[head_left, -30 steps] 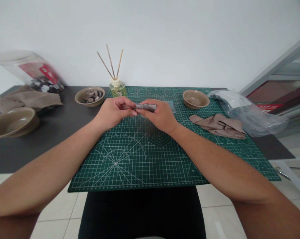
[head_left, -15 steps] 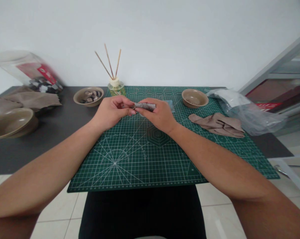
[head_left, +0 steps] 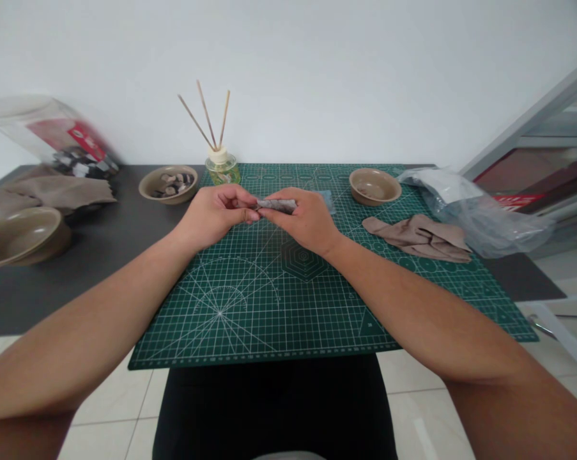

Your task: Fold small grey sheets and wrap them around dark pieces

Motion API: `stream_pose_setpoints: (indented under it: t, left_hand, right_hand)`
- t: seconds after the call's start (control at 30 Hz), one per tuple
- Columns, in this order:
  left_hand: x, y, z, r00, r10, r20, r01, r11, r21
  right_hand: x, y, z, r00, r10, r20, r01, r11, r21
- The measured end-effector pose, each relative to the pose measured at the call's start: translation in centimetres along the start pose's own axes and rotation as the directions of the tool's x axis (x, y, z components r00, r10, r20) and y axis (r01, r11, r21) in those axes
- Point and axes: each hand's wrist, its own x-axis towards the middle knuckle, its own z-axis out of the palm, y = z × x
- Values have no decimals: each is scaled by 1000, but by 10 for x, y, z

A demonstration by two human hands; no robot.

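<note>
Over the far middle of the green cutting mat (head_left: 269, 300), both my hands meet on a small grey roll of fabric (head_left: 279, 204). My right hand (head_left: 303, 220) wraps its fingers around the roll's right part. My left hand (head_left: 216, 216) pinches the roll's left end with fingertips closed. A bit of clear plastic (head_left: 327, 199) shows on the mat just behind my right hand.
A reed diffuser (head_left: 220, 163) stands behind my hands. A bowl of small dark pieces (head_left: 168, 184) sits to its left, an empty bowl (head_left: 374, 186) to the right, a larger bowl (head_left: 22, 235) far left. Beige cloths (head_left: 420, 237) (head_left: 48, 191), a plastic bag (head_left: 475, 214), a tipped jar (head_left: 53, 137).
Both hands stay closed on the grey roll, with only slight finger movement. The view has shifted a little.
</note>
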Motion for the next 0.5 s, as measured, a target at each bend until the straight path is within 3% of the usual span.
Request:
stream_pose_setpoints:
  t: [0.23,0.5]
  left_hand:
    - [0,-1,0,999,41,-2,-41,999,-27]
    - [-1,2,1,997,64,-33,-62,997,35]
  right_hand:
    - [0,-3,-1,998,-66,-7,66,998,-16]
    - [0,-1,-1,999,22,31,-21,1000,-8]
